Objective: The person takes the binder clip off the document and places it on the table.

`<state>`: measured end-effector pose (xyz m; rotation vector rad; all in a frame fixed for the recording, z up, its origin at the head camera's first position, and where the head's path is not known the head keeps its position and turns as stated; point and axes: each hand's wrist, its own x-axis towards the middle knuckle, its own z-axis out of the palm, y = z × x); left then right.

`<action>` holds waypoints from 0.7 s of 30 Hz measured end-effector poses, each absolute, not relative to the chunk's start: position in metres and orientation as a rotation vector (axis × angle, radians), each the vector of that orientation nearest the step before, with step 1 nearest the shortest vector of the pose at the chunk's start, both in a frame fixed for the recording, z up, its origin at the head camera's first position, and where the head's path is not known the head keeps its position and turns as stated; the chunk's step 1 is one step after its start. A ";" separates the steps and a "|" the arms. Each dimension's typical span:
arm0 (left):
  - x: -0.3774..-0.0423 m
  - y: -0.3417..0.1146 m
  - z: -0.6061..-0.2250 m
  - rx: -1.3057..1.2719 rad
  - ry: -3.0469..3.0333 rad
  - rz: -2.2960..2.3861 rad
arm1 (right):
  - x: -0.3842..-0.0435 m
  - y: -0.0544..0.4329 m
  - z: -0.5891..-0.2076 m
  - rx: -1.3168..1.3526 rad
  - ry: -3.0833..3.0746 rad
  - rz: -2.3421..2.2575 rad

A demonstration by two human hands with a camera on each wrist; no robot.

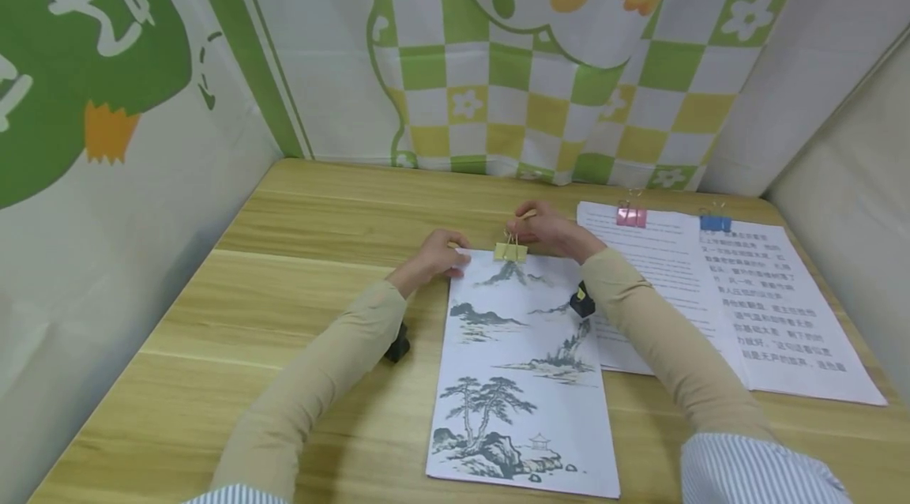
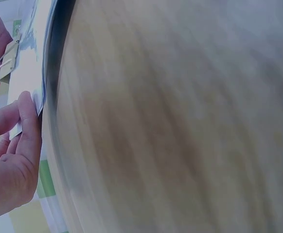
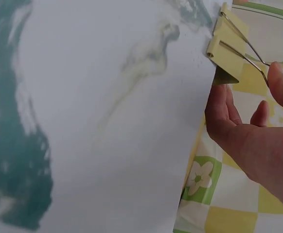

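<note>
A stack of white paper (image 1: 490, 350) printed with ink landscapes lies lengthwise before me. At its top edge sits a pale yellow binder clip (image 1: 510, 253), its wire handles up. My left hand (image 1: 435, 253) pinches the stack's upper left corner between thumb and fingers, which the left wrist view shows closely at the hand (image 2: 20, 155). My right hand (image 1: 553, 230) holds the clip by its wire handles. In the right wrist view the thumb of that hand (image 3: 263, 143) meets a handle end, while other fingers reach behind the paper edge.
Right of the stack lie a printed text sheet (image 1: 643, 275) with a pink binder clip (image 1: 631, 217) and another (image 1: 778, 306) with a blue binder clip (image 1: 715, 223). A checkered curtain (image 1: 508, 93) hangs behind the wooden table (image 1: 284, 306).
</note>
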<state>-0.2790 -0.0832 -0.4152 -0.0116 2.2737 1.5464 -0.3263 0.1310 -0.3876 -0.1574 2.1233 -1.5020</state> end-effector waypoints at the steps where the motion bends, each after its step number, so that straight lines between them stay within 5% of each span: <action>1: -0.279 -0.084 -0.415 -0.011 2.272 1.547 | -0.327 0.133 -0.388 -0.153 2.134 -1.525; 11: -0.278 -0.101 -0.413 -0.035 2.282 1.560 | -0.403 0.168 -0.459 -0.227 2.044 -1.817; 21: -0.274 -0.122 -0.408 -0.055 2.287 1.537 | -0.365 0.151 -0.400 -0.132 2.364 -1.595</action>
